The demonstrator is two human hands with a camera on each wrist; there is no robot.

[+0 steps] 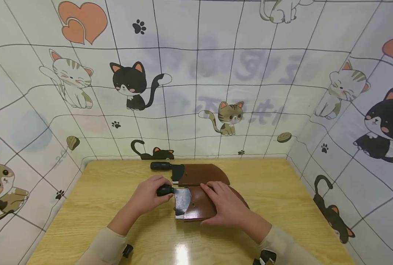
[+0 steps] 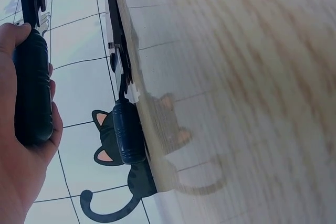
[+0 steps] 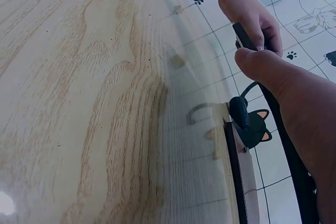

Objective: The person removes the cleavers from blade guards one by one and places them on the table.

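Clearly, I am seeing the near sheathed cleaver (image 1: 194, 204) stretching left to right between the hands, both already on it: the left hand (image 1: 151, 195) is gripping its black handle (image 1: 164, 190), and the right hand (image 1: 227, 206) is gripping across its brown sheath (image 1: 201, 209). A bare strip of blade (image 1: 182, 198) is showing between them. Just beyond, a second sheathed cleaver (image 1: 199, 174) is lying roughly parallel on the tabletop (image 1: 265, 184). From the head view I am struggling to judge height, but the left wrist view is showing the gripped handle standing clear above the tabletop
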